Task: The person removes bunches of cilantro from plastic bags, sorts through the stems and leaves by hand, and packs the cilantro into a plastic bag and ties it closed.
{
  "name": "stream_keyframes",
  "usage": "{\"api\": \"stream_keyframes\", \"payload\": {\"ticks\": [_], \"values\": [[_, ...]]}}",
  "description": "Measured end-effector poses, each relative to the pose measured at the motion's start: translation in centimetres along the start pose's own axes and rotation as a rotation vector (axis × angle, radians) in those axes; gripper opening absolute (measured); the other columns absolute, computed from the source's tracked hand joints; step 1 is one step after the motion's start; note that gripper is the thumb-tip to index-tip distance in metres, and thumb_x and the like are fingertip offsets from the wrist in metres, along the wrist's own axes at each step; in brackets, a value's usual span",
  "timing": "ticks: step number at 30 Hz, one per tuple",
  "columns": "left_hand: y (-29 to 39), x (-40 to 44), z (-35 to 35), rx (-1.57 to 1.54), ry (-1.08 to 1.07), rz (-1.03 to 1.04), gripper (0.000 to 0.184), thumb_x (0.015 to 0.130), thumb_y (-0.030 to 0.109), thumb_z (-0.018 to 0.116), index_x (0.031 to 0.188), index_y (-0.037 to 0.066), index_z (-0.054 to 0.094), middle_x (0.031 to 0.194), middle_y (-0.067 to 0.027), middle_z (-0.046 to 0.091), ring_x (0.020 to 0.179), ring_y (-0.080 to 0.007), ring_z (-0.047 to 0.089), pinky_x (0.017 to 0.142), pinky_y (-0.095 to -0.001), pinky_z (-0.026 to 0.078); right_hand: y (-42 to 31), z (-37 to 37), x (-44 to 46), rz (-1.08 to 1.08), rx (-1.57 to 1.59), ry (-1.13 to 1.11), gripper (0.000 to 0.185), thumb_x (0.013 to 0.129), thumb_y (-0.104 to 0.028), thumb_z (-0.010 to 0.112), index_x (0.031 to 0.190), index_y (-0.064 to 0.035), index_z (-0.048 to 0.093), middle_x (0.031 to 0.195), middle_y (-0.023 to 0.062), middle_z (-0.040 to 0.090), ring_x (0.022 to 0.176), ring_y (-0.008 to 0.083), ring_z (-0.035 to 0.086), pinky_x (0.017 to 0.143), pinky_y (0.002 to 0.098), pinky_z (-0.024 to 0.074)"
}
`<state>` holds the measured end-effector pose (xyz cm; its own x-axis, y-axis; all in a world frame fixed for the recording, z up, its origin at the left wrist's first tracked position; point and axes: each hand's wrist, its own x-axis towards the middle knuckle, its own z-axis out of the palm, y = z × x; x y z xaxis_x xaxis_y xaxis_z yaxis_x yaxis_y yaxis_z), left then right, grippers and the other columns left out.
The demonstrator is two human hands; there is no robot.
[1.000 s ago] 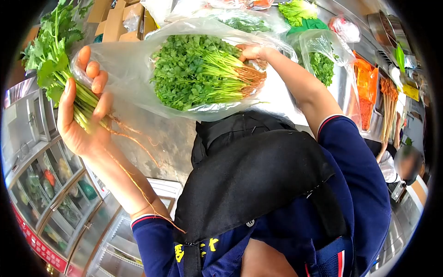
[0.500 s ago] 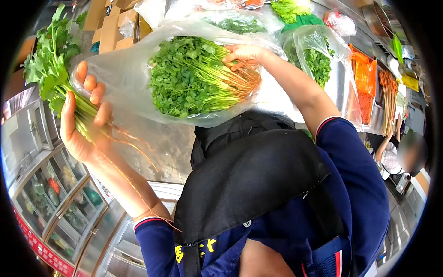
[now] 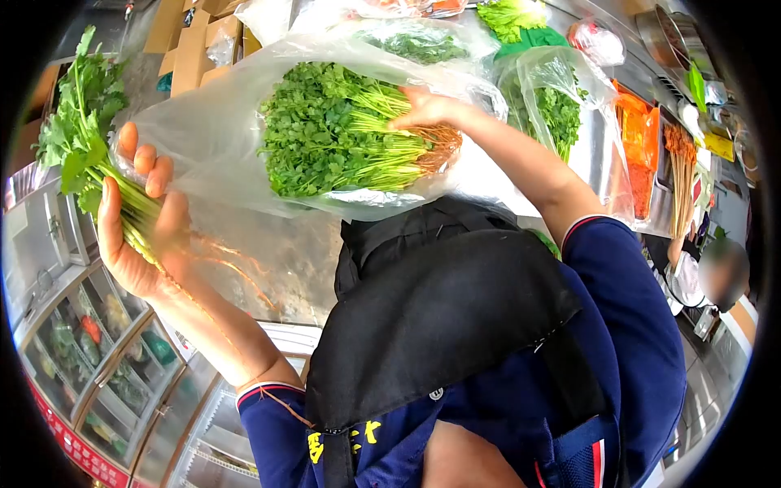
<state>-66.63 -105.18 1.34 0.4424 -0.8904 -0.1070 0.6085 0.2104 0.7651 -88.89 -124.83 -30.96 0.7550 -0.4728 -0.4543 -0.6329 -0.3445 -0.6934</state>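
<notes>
My left hand [image 3: 134, 220] is raised at the left, its fingers closed around the stems of a small bunch of cilantro [image 3: 85, 138]. The leaves point up, and thin orange roots trail down along my forearm. A large pile of cilantro [image 3: 317, 134] lies in a clear plastic bag [image 3: 211, 130] that is spread open, leaves to the left and roots to the right. My right hand [image 3: 423, 110] reaches in from the right and grips stems just above the roots. Some of its fingers are hidden among the stems.
Another bag of greens [image 3: 557, 114] stands to the right, near an orange packet [image 3: 639, 138] and a tray of skewers [image 3: 679, 171]. Cardboard boxes [image 3: 195, 53] are at the back left. A glass-door fridge [image 3: 106, 358] stands lower left. Another person [image 3: 691, 276] is at the far right.
My right hand has shifted from the root ends onto the stems, and the roots in the bag look more bunched together. My left hand has moved slightly left and down with its bunch.
</notes>
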Motion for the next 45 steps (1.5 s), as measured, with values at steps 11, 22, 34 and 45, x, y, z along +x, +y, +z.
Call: {"api": "stream_keyframes", "payload": {"ticks": [11, 22, 34, 45], "values": [[-0.2, -0.5, -0.5, 0.005, 0.019, -0.026, 0.047, 0.084, 0.009, 0.048, 0.122, -0.009, 0.028, 0.091, -0.0111, 0.038, 0.074, -0.0138, 0.038, 0.038, -0.0167, 0.031, -6.4, 4.1, -7.8, -0.495, -0.413, 0.354, 0.037, 0.065, -0.002, 0.054, 0.101, -0.0034, 0.052, 0.09, 0.0101, 0.049, 0.09, 0.0242, 0.047, 0.078, 0.0348, 0.0375], [-0.8, -0.6, -1.2, -0.016, 0.038, -0.064, 0.045, 0.084, 0.009, 0.048, 0.122, -0.009, 0.03, 0.092, -0.0109, 0.039, 0.075, -0.0142, 0.038, 0.039, -0.0172, 0.03, -4.5, 4.6, -7.4, -0.467, -0.348, 0.227, 0.065, 0.053, -0.015, 0.069, 0.112, -0.0027, 0.046, 0.121, 0.0144, 0.034, 0.118, 0.032, 0.028, 0.096, 0.0414, 0.0286], [-1.3, -1.0, -1.6, 0.015, 0.022, -0.087, 0.045, 0.086, 0.01, 0.045, 0.123, -0.008, 0.028, 0.093, -0.0117, 0.04, 0.075, -0.0141, 0.04, 0.04, -0.0173, 0.032, -6.4, 2.8, -6.0, -0.636, -0.246, 0.123, 0.071, 0.063, 0.004, 0.058, 0.127, -0.002, 0.03, 0.122, 0.0176, 0.041, 0.106, 0.03, 0.044, 0.092, 0.0389, 0.0366], [-3.1, -1.2, -2.9, 0.192, 0.187, -0.179, 0.048, 0.085, 0.013, 0.048, 0.123, -0.01, 0.031, 0.103, -0.019, 0.051, 0.089, -0.019, 0.046, 0.04, -0.016, 0.032, -4.8, 6.6, -8.4, -0.883, -0.57, 0.028, 0.076, 0.061, -0.011, 0.063, 0.13, -0.0139, 0.031, 0.136, 0.008, 0.027, 0.112, 0.0232, 0.038, 0.094, 0.0357, 0.0289]]}}
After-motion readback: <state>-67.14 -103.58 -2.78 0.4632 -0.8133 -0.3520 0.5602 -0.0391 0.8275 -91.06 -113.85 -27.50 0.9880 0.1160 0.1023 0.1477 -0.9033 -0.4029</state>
